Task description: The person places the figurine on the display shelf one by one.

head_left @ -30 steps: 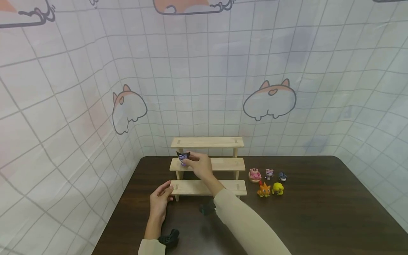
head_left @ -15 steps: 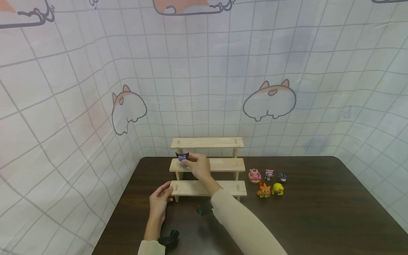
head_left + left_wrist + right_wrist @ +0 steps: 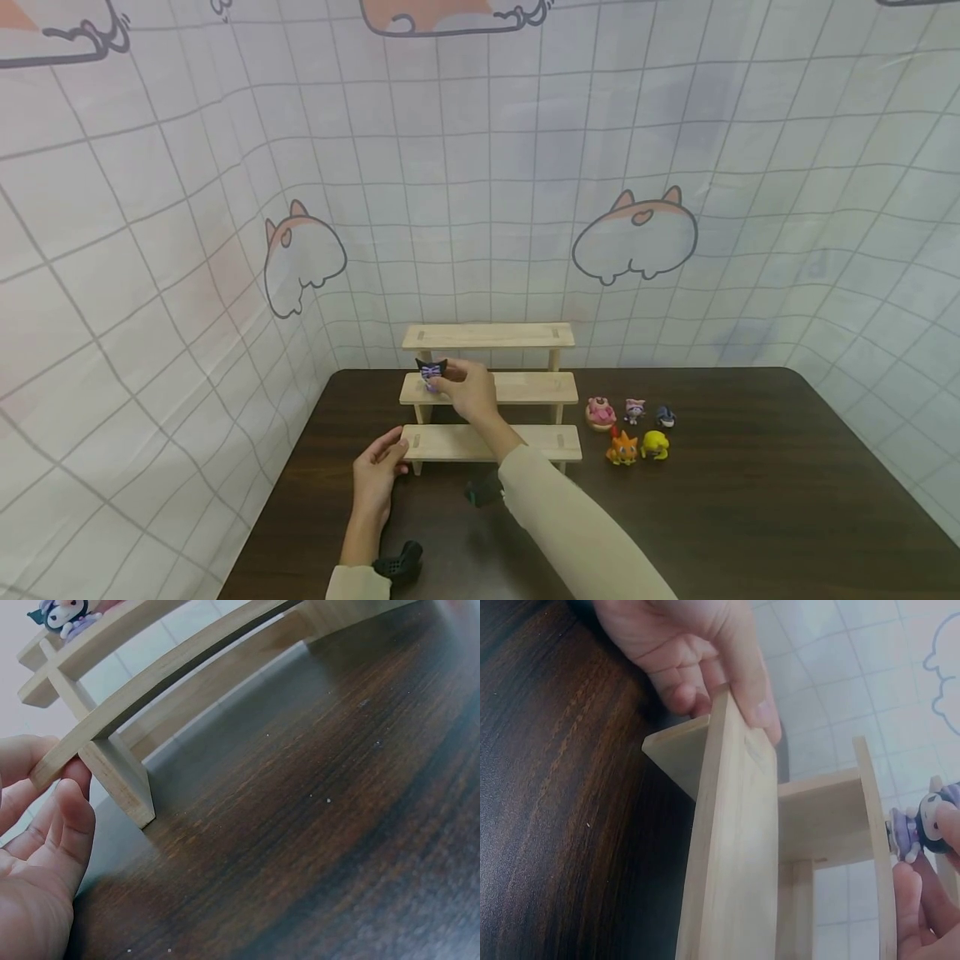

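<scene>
My right hand (image 3: 470,394) pinches a small purple and black figurine (image 3: 431,373) with pointed black ears, at the left end of the middle step of a three-step wooden display stand (image 3: 487,442). In the right wrist view the figurine (image 3: 906,834) is upright relative to the step, its feet at the board. My left hand (image 3: 372,477) grips the left end of the lowest step. Seen from the left wrist, the thumb is below the board (image 3: 112,712) and the fingers are around its end.
Right of the stand several small figurines are grouped on the dark wooden table (image 3: 750,492): a pink one (image 3: 599,414), a pink-and-white one (image 3: 633,410), a dark blue one (image 3: 665,417), an orange one (image 3: 622,448) and a yellow one (image 3: 655,445). A grid-patterned curtain (image 3: 480,167) surrounds the table.
</scene>
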Tool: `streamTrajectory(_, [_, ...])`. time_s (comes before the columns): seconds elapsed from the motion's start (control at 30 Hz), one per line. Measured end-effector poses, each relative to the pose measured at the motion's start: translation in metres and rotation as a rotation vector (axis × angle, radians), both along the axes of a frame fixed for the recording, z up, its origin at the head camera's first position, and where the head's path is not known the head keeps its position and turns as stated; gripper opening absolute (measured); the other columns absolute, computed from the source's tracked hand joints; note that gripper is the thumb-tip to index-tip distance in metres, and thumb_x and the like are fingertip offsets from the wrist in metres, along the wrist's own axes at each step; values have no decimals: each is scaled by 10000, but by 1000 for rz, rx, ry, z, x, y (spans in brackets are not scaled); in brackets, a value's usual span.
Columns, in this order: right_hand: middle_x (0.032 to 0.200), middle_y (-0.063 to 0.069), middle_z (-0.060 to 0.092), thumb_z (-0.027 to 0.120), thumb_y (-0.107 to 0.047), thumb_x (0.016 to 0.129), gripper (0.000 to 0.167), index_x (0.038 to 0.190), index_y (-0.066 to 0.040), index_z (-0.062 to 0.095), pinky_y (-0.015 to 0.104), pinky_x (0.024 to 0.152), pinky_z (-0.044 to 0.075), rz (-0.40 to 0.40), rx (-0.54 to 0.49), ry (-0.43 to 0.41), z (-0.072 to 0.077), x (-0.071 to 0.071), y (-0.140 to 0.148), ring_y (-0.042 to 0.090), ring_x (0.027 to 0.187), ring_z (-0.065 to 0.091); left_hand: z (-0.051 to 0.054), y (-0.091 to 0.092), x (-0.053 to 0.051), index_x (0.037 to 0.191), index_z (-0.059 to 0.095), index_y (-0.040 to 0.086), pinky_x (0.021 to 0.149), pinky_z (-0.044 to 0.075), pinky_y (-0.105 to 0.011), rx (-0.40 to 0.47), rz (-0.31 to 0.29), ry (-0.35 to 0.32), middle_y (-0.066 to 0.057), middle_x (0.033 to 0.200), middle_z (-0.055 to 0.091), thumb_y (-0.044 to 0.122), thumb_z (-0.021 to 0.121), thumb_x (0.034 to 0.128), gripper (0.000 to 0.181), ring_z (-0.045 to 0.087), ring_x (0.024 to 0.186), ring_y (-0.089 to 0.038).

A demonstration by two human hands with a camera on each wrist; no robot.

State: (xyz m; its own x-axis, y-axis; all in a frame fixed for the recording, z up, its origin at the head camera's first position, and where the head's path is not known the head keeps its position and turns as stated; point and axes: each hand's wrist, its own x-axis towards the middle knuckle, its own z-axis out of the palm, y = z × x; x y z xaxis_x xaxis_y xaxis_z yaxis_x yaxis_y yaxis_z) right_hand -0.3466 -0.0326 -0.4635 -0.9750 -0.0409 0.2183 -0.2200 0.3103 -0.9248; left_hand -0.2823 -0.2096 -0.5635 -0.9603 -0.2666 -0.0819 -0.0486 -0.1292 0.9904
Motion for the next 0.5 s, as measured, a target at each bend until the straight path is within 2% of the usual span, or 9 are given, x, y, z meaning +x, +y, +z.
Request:
streamTrajectory(0.17, [1160, 101, 769, 801, -207, 900, 368, 1254, -136, 733, 396, 902, 606, 1, -5, 2, -1, 0, 0, 285, 1095, 728, -2, 0, -1, 1349, 656, 43, 667, 557, -207, 0, 9, 16, -19, 1117, 729, 168, 717, 975, 398, 637, 789, -59])
streamTrajectory(0.5, [1158, 99, 770, 807, -196, 896, 382, 1262, -123, 731, 400, 906, 605, -3, -15, -3, -1, 0, 0, 284, 1093, 731, -3, 0, 0, 1373, 641, 53, 671, 558, -207, 7, -2, 6, -16, 1152, 724, 177, 720, 974, 424, 637, 795, -53])
